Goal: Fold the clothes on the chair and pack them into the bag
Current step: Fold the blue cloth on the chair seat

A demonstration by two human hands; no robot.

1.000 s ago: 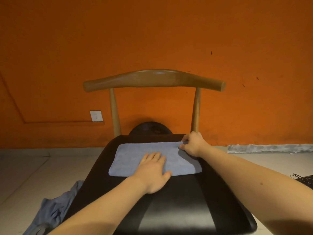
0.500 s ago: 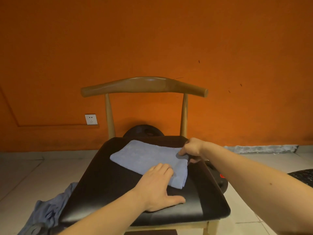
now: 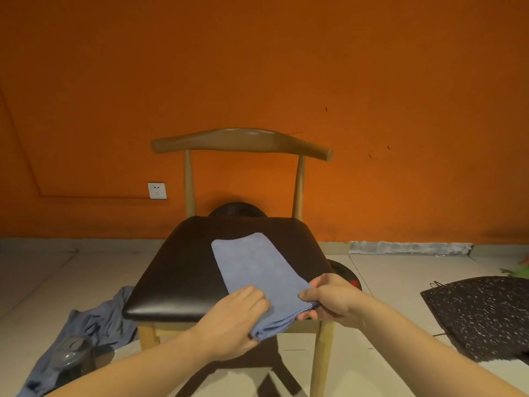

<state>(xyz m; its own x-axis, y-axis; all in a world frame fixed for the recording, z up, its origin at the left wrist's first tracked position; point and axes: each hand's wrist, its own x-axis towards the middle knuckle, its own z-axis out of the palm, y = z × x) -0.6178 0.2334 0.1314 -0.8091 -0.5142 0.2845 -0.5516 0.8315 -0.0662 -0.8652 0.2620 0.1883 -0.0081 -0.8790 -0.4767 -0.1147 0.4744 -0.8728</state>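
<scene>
A folded light-blue cloth [image 3: 254,267] lies lengthwise on the black seat of a wooden chair [image 3: 183,270], its near end hanging off the front edge. My left hand [image 3: 237,319] grips that near end from the left, fingers on top. My right hand [image 3: 326,299] pinches the right near corner, thumb above and fingers below. A black speckled bag [image 3: 481,313] lies flat on the floor at the right, with thin handles at its near-left corner.
A crumpled blue-grey garment [image 3: 94,325] lies on the floor left of the chair, beside a clear glass jar [image 3: 71,356]. A dark round object with a red mark [image 3: 347,276] sits behind the chair's right side. An orange wall with a socket [image 3: 157,190] stands behind.
The cloth has been turned and pulled toward the seat's front edge. Both hands moved nearer with it and now hold its near end. The view has pulled back from the chair.
</scene>
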